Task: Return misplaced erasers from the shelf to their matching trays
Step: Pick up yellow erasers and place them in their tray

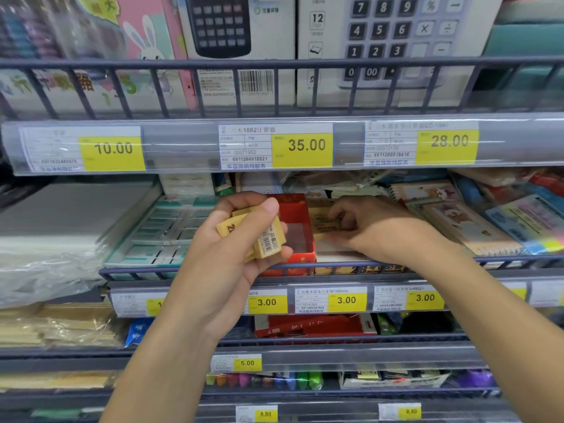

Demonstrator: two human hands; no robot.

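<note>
While your left hand (244, 236) clutches a loose stack of yellow erasers (264, 236) beside the red tray (297, 227), your right hand (366, 227) pinches another eraser (325, 225) just behind it. Reaching further could loosen that stack and drop one through the shelf rail (335, 265).

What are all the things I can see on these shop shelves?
Erasers: a few, yellow, held in the left hand.
Tray: one, red, middle shelf, between the hands.
Calculator boxes: two, white, top shelf.
Bunny box: one, pink, top shelf left.
Price tags: many, yellow, on the shelf edges.
Notebooks: several, tan with pictures, middle shelf right.
Highlighters: a row, many colours, low shelf.
Left hand: grips the erasers.
Right hand: reaches into yellow things behind the tray; grip unclear.
</note>
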